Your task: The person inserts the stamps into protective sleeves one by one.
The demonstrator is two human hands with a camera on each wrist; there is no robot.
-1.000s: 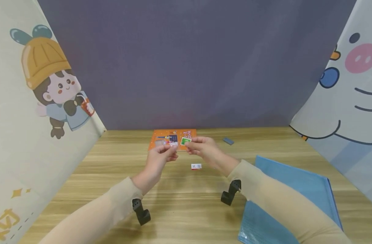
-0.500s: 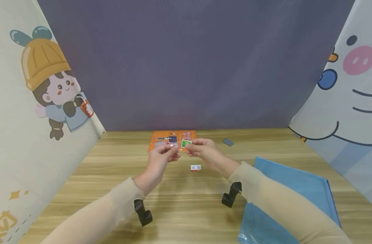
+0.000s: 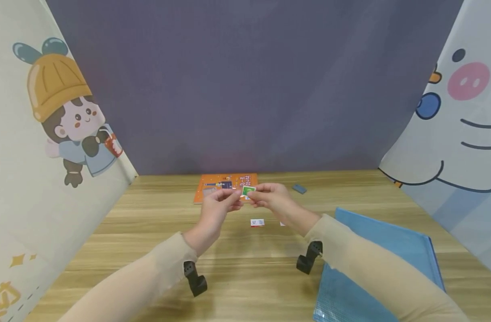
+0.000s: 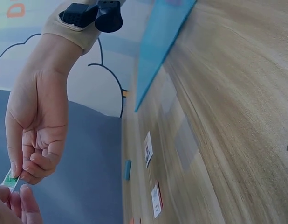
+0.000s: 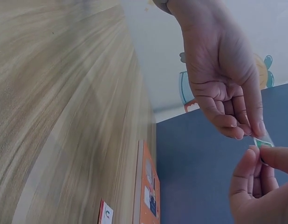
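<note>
Both hands meet above the wooden table (image 3: 157, 232). My right hand (image 3: 254, 196) pinches a small green sticker-like piece (image 3: 248, 191) between thumb and forefinger. My left hand (image 3: 236, 197) pinches its other edge. In the left wrist view the right hand (image 4: 18, 175) holds the green piece (image 4: 9, 180) just above the left fingertips (image 4: 26, 199). From the right wrist, the left hand (image 5: 253, 133) grips the top of the green piece (image 5: 264, 142). The right fingers (image 5: 256, 179) sit below it.
An orange printed sheet (image 3: 223, 184) lies behind the hands. A small white card (image 3: 257, 222) and another white scrap (image 3: 282, 223) lie under them. A grey-blue block (image 3: 299, 188) sits far right, and a blue mesh pouch (image 3: 374, 268) lies near right.
The left hand has shifted right until its fingertips meet the green piece held by the right hand. A second white scrap now shows beside the right wrist.
</note>
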